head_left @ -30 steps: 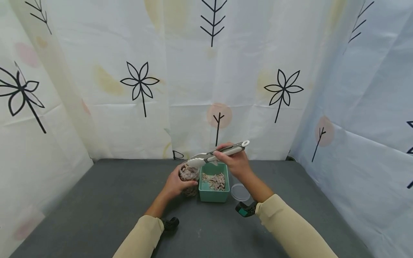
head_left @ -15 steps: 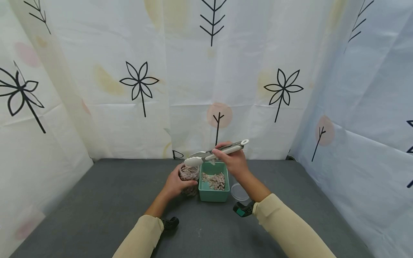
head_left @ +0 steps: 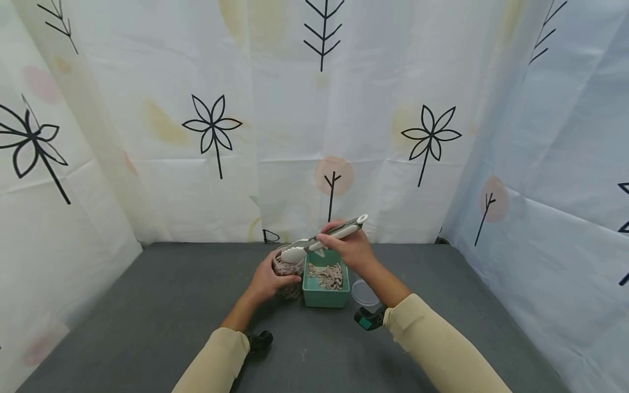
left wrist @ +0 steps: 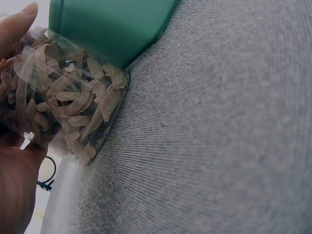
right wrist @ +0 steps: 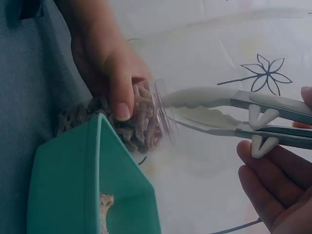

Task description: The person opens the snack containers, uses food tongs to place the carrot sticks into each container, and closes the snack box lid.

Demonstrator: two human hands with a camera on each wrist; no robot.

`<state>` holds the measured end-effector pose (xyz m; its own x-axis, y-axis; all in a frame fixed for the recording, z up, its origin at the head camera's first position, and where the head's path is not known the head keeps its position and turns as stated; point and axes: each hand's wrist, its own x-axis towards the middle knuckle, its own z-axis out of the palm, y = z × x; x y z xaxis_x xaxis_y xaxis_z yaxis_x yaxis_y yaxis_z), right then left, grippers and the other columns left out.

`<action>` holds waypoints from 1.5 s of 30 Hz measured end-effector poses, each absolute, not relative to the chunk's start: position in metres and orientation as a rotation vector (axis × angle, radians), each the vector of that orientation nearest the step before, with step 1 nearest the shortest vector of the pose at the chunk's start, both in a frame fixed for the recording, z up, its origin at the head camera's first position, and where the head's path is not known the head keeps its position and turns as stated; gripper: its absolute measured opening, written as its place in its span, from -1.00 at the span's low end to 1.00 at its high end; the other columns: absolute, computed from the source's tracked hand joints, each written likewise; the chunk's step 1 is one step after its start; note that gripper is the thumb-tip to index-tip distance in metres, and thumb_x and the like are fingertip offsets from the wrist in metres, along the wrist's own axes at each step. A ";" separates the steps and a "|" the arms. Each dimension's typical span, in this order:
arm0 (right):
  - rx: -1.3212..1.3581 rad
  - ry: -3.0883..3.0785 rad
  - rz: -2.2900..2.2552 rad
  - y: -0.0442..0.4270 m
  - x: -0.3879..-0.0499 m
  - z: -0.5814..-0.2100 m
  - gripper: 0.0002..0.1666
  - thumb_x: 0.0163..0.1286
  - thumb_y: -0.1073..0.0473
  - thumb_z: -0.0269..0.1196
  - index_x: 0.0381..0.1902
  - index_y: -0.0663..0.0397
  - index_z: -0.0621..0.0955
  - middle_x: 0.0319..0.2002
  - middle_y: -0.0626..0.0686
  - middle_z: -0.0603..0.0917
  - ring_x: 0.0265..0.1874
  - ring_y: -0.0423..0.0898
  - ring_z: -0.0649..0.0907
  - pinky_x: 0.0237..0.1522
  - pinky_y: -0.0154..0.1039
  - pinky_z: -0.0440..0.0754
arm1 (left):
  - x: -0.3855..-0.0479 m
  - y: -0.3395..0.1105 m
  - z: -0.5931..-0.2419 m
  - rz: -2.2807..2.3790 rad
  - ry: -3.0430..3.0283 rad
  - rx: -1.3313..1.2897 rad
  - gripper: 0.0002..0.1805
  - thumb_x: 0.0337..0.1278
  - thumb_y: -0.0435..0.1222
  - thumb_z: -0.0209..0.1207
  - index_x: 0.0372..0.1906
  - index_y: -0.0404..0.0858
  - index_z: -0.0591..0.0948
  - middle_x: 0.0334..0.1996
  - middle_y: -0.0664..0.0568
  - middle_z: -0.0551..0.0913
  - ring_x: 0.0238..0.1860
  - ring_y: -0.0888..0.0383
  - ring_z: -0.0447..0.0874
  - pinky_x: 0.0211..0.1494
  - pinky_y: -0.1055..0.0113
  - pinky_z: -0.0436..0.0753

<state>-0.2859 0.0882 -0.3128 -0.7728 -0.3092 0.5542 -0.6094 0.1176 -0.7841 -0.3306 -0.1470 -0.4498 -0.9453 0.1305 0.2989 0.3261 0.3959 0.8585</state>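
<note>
My left hand (head_left: pixel 265 281) grips a clear plastic jar (left wrist: pixel 68 92) full of dried, brownish-grey strips, the thumb on its near side. In the right hand (head_left: pixel 355 250) I hold kitchen tongs (right wrist: pixel 243 100) with white scalloped tips. Those tips point down to the left and enter the jar's mouth, slightly apart in the right wrist view. Whether a strip is between them cannot be told. Right beside the jar stands a green rectangular tub (head_left: pixel 326 299), with a small heap of similar strips (head_left: pixel 328 277) inside.
A round translucent lid (head_left: pixel 365 293) lies on the dark grey table (head_left: pixel 147 316) to the right of the tub, near my right forearm. Patterned white curtains (head_left: pixel 290 109) rise behind the table and along both sides.
The tongs have moved slightly left and down, their tips going from above the jar's rim into its mouth. My left hand and the jar stay put.
</note>
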 end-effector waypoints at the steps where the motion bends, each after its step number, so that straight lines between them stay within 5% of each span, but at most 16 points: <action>1: 0.895 -2.138 1.708 0.088 -0.286 -0.313 -0.86 0.30 0.39 0.29 -0.23 0.44 0.63 -0.44 0.17 0.63 -0.52 -0.10 0.57 -0.43 -0.26 0.52 | -0.331 -0.147 -0.450 -1.584 -2.467 -0.406 -0.01 -0.17 -0.19 0.54 0.42 -0.21 0.29 0.10 -0.13 0.51 0.02 -0.06 0.51 0.04 -0.01 0.48; 12: 0.803 -1.875 1.707 0.113 -0.290 -0.318 -0.81 0.24 0.54 0.26 -0.21 0.66 0.57 -0.28 0.44 0.57 -0.47 -0.29 0.55 -0.38 -0.41 0.50 | -0.333 -0.147 -0.453 -1.582 -2.462 -0.401 -0.05 -0.19 -0.16 0.55 0.40 -0.13 0.34 0.11 -0.15 0.50 0.05 -0.07 0.51 0.02 -0.02 0.50; 21: 0.786 -2.133 1.590 0.141 -0.289 -0.329 -0.77 0.23 0.48 0.32 -0.16 0.53 0.57 -0.19 0.41 0.57 -0.39 -0.22 0.59 -0.35 -0.37 0.54 | -0.332 -0.149 -0.453 -1.580 -2.458 -0.418 -0.04 -0.18 -0.16 0.54 0.40 -0.15 0.33 0.11 -0.16 0.51 0.06 -0.07 0.51 0.03 -0.02 0.50; 30: 0.780 -2.447 1.313 0.157 -0.316 -0.359 -0.64 0.23 0.19 0.42 -0.08 0.24 0.61 -0.24 0.11 0.63 -0.42 -0.11 0.60 -0.38 -0.20 0.55 | -0.331 -0.149 -0.453 -1.572 -2.458 -0.420 -0.04 -0.19 -0.14 0.54 0.40 -0.15 0.33 0.10 -0.15 0.51 0.05 -0.07 0.51 0.03 -0.03 0.50; 45: 0.926 -2.699 1.173 0.161 -0.333 -0.345 -0.56 0.26 0.12 0.39 0.04 0.16 0.57 -0.11 0.18 0.63 -0.23 -0.03 0.64 -0.21 -0.08 0.56 | -0.330 -0.149 -0.452 -1.590 -2.466 -0.434 -0.05 -0.16 -0.15 0.53 0.42 -0.12 0.31 0.13 -0.17 0.48 0.07 -0.08 0.50 -0.01 -0.01 0.52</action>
<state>-0.3332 0.1609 -0.3451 -0.8182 -0.5035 0.2776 -0.5465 0.5309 -0.6477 -0.3296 -0.1493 -0.4520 -0.9420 0.1478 0.3014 0.3355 0.3871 0.8588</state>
